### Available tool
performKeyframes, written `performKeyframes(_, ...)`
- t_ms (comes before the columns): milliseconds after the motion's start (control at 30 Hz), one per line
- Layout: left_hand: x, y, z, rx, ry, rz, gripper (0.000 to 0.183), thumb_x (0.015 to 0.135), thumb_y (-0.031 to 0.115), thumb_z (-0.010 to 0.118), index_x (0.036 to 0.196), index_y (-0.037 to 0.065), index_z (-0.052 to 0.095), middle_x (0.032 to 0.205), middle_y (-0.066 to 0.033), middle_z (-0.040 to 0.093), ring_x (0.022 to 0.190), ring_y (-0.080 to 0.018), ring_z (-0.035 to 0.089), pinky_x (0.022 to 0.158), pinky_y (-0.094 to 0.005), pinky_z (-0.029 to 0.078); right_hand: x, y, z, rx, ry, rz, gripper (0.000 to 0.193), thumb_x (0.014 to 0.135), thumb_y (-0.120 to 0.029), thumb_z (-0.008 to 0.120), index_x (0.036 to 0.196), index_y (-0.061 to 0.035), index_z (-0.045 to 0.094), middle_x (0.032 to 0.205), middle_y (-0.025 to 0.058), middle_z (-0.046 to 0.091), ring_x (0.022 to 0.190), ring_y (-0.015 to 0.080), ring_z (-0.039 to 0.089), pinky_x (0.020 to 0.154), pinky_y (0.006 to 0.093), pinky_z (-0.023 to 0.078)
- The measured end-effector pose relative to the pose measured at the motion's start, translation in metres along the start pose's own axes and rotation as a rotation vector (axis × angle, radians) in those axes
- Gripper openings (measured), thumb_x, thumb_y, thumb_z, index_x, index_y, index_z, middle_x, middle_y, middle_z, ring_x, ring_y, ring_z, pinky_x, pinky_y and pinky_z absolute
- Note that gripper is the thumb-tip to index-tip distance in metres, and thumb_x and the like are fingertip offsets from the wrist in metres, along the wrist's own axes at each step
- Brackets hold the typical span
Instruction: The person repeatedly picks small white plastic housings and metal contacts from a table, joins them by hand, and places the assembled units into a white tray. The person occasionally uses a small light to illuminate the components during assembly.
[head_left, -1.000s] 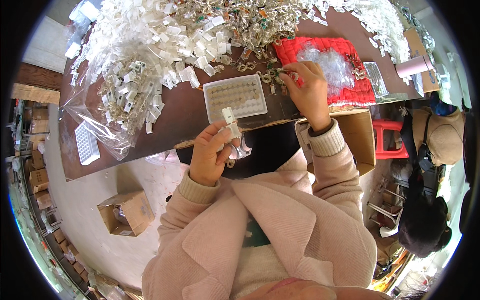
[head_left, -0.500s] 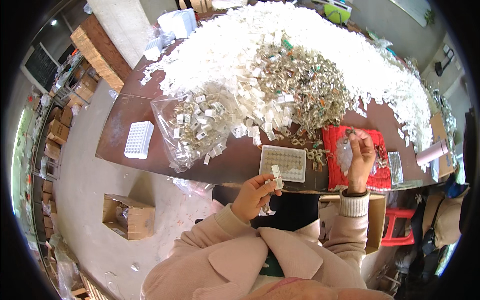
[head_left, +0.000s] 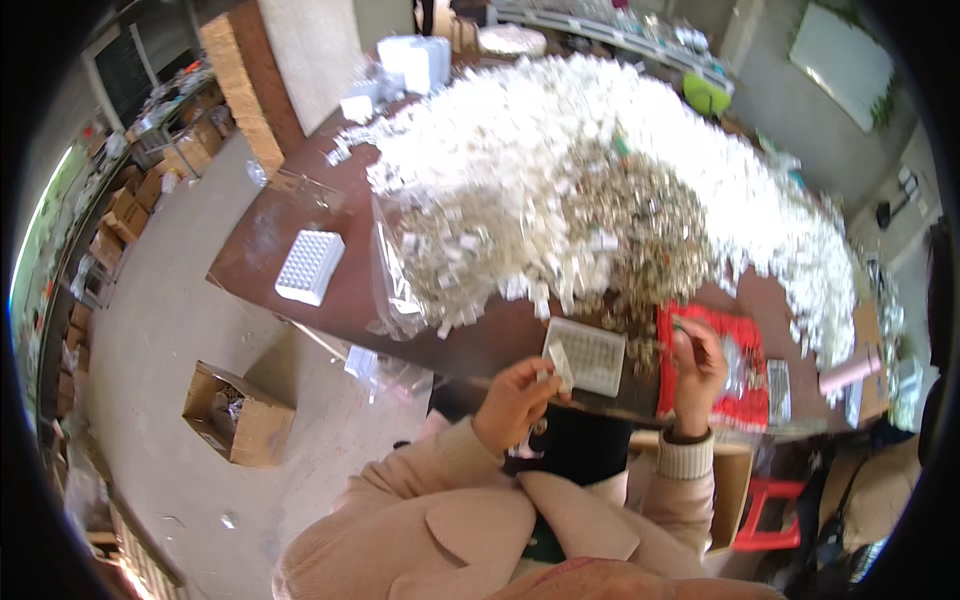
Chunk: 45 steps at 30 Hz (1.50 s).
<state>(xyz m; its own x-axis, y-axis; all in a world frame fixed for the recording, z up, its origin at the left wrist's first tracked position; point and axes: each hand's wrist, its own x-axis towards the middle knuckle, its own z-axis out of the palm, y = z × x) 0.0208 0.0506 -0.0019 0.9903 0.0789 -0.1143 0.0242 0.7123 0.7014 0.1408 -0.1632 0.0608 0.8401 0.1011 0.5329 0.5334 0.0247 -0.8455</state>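
Observation:
My left hand [head_left: 518, 402] pinches a small white rectangular plastic piece [head_left: 560, 366] between thumb and fingers, just in front of a white tray. That tray [head_left: 619, 366] is shallow and divided into rows of small round pockets. Over the left part of a red cloth [head_left: 741, 332], my right hand [head_left: 698, 372] has its thumb and fingertips closed on a small dark part [head_left: 679, 325], blurred and too small to name. Beyond both hands spreads a heap of metal parts [head_left: 650, 225]. White plastic pieces [head_left: 500, 130] form a much larger pile around it.
A clear plastic bag [head_left: 395, 290] of mixed pieces lies left of the tray. A white pocketed tray block [head_left: 310, 266] sits near the table's left edge. A pink cylinder [head_left: 850, 371] lies at the right. An open cardboard box [head_left: 238, 415] stands on the floor, left.
The whole view has shifted, with the table now lower. Against the red cloth, my right hand has moved left toward the tray. My left hand still holds the white piece, now tilted differently.

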Motion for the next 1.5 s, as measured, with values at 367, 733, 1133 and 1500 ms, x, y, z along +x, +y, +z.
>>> performKeyframes(367,-0.022,0.003,0.012,0.016,-0.087,0.325,0.026,0.092,-0.003,0.069,0.118,-0.003,0.062,0.107,-0.0089,0.07,0.089,-0.0113,0.064,0.079,-0.0235,0.053,-0.068,-0.055,0.063,-0.23,-0.208,-0.069,0.027,0.077,0.007,0.078,0.101,-0.0049,0.076,0.089,0.0071,0.07,0.075,0.0168,0.063,0.065,0.0259,0.05)
performKeyframes(733,-0.022,0.004,0.005,0.222,-0.143,0.439,0.031,0.088,-0.009,0.071,0.117,-0.004,0.062,0.108,-0.0074,0.07,0.093,-0.01,0.063,0.083,-0.0244,0.052,-0.071,-0.049,0.054,0.078,-0.33,0.188,0.023,0.084,0.005,0.075,0.105,-0.0036,0.076,0.088,0.0064,0.069,0.076,0.01,0.063,0.065,0.0231,0.049)
performKeyframes(1133,-0.021,-0.002,0.002,0.237,-0.112,0.511,0.027,0.089,-0.007,0.071,0.113,-0.002,0.062,0.106,-0.0064,0.067,0.093,-0.0099,0.061,0.083,-0.0233,0.05,-0.082,-0.046,0.059,0.098,-0.318,0.29,0.029,0.084,0.005,0.074,0.11,-0.0053,0.076,0.087,0.0049,0.069,0.074,0.0106,0.061,0.064,0.0245,0.049)
performKeyframes(1500,-0.025,-0.015,0.015,0.497,0.107,0.516,0.023,0.099,0.006,0.061,0.121,0.0,0.055,0.09,-0.0016,0.063,0.064,-0.0017,0.046,0.054,-0.0167,0.037,-0.088,-0.049,0.072,-0.15,-0.19,0.114,0.035,0.081,0.009,0.068,0.113,-0.0054,0.069,0.087,0.0065,0.069,0.07,0.0138,0.062,0.063,0.0267,0.05)
